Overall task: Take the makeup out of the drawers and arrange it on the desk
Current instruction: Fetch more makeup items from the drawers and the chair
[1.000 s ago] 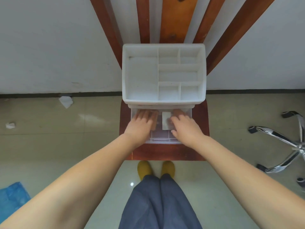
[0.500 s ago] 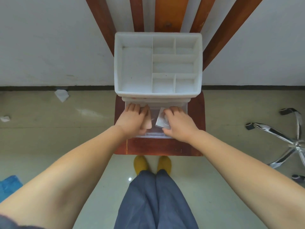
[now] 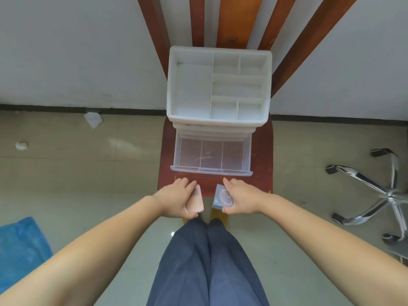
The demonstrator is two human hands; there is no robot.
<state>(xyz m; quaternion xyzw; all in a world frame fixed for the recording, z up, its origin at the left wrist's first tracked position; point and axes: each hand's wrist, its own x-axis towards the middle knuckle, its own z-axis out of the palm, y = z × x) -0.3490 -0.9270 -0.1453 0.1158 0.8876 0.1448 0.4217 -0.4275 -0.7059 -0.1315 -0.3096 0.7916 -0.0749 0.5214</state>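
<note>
With one piece of makeup in each hand, the person holds both just clear of the open drawer.

While the left hand point(image 3: 176, 200) curls its fingers around a peach-coloured compact point(image 3: 195, 200), the right hand point(image 3: 241, 199) pinches a grey square case point(image 3: 222, 199) with a round printed mark by its edges — a grip that keeps each flat piece face-up and ready to set down. Both hover over the front edge of the reddish desk point(image 3: 261, 164), just in front of the clear drawer point(image 3: 212, 156), which stands pulled out and looks emptied, its divided sections bare. Above it sits the white organiser point(image 3: 218, 87), its top compartments bare too — likely the bare strip of desk nearby is where these pieces go.
</note>
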